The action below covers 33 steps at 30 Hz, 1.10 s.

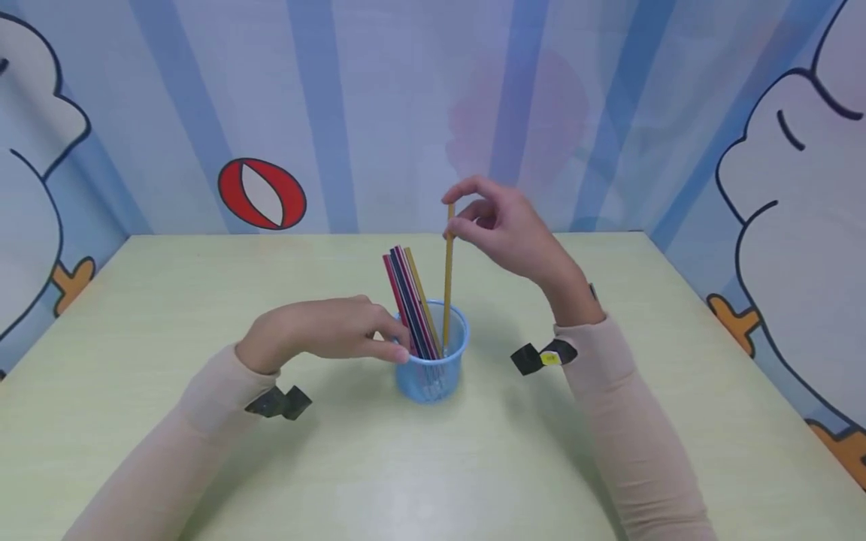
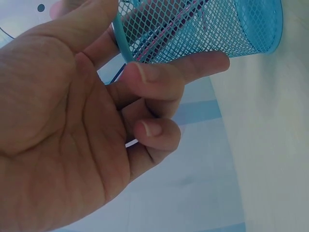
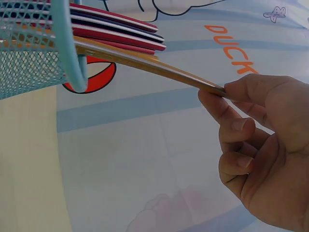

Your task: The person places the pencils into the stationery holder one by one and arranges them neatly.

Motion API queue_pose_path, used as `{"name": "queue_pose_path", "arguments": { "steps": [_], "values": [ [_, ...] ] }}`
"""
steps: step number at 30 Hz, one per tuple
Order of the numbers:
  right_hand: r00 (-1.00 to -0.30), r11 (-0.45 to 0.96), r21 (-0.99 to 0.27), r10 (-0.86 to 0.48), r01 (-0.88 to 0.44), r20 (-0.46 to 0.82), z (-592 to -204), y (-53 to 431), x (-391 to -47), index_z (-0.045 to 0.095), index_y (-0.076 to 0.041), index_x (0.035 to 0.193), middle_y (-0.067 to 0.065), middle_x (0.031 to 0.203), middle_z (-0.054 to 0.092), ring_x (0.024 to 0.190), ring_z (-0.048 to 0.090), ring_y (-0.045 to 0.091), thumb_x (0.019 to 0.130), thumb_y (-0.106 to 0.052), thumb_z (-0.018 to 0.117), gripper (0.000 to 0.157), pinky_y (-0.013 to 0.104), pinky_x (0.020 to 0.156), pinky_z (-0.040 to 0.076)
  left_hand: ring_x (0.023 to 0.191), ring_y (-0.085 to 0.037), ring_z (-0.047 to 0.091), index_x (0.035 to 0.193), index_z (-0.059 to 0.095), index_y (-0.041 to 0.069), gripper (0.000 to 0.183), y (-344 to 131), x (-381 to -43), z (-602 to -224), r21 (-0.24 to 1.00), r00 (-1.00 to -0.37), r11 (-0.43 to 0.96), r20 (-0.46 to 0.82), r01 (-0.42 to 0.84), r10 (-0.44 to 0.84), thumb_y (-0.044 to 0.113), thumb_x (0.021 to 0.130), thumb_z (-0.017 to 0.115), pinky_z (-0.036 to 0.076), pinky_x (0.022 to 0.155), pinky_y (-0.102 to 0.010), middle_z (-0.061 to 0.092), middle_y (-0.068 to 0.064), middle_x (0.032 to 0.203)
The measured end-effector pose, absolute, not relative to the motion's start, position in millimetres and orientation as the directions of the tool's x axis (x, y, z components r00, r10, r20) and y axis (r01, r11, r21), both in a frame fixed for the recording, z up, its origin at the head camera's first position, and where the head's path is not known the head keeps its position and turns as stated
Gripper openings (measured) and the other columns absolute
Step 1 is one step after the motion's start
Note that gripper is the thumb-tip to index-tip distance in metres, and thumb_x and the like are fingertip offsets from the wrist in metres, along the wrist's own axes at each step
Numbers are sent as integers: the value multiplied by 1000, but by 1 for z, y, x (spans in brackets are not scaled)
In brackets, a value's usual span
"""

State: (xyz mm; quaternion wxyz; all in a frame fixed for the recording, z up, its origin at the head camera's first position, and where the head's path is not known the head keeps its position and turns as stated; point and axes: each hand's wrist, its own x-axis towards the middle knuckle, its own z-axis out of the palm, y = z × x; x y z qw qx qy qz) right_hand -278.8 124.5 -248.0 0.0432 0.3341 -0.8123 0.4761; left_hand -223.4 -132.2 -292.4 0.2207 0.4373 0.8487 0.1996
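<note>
A blue mesh pen holder (image 1: 429, 383) stands upright on the table, with several red, dark-striped and yellow pencils (image 1: 410, 300) leaning to its left side. My left hand (image 1: 331, 327) holds the holder at its rim; in the left wrist view, the thumb and fingers lie around the mesh wall (image 2: 193, 34). My right hand (image 1: 507, 229) pinches the top end of a yellow pencil (image 1: 448, 278) between thumb and forefinger. That pencil stands nearly upright, apart from the bunch, and its lower end is inside the holder. The right wrist view shows the pinched pencil (image 3: 159, 68) slanting out past the rim.
The pale green table (image 1: 223, 278) reaches back to a blue-striped backdrop (image 1: 399, 113) with cartoon figures and a red-and-white ball (image 1: 291, 197) printed on it. Black wrist straps hang from both sleeves.
</note>
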Motion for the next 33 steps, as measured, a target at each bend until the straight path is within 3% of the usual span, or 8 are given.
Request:
{"name": "queue_pose_path", "arguments": {
  "steps": [6,13,20,23,29,33],
  "values": [
    [-745,351,-743,-603,-569,285,-259,119,-282,61,-13,118,4,90,74,81,67,19,98,-12,61,19,35,68,45,105,-8,65,115,72,13,28,-131,-223,-293,535,-509,527,-196,661,838,34,103,57,50,95,-37,72,6,107],
    [-727,388,-732,-654,-560,209,-266,114,-281,58,-15,124,4,89,73,63,51,21,98,-13,63,27,33,59,42,106,-9,65,116,72,13,29,-131,-224,-293,537,-501,517,-190,666,844,34,103,57,50,95,-37,72,6,108],
    [-711,410,-697,-672,-589,206,-264,111,-283,56,-17,127,5,90,73,69,61,21,98,-13,66,31,35,68,46,104,-9,66,116,72,12,30,-134,-226,-294,545,-500,510,-182,666,847,35,103,57,51,92,-35,73,3,109],
    [-696,400,-707,-695,-583,181,-264,111,-284,54,-20,131,4,90,73,65,59,22,98,-12,64,35,34,63,45,104,-10,66,116,72,11,30,-134,-226,-293,541,-504,515,-185,665,844,34,103,57,51,93,-37,73,3,109],
    [-616,423,-750,-787,-509,-25,-265,116,-284,30,-37,153,4,100,73,68,59,26,99,-11,62,68,36,57,47,105,-11,66,120,71,11,32,-133,-225,-292,544,-510,522,-190,656,839,34,102,58,51,94,-38,72,2,112],
    [-557,407,-756,-828,-513,-68,-268,118,-284,19,-40,157,6,104,72,72,61,29,101,-12,60,75,38,60,49,104,-9,66,121,71,12,31,-132,-224,-293,547,-513,527,-195,651,836,33,102,58,51,94,-37,72,2,111]
  ]
}}
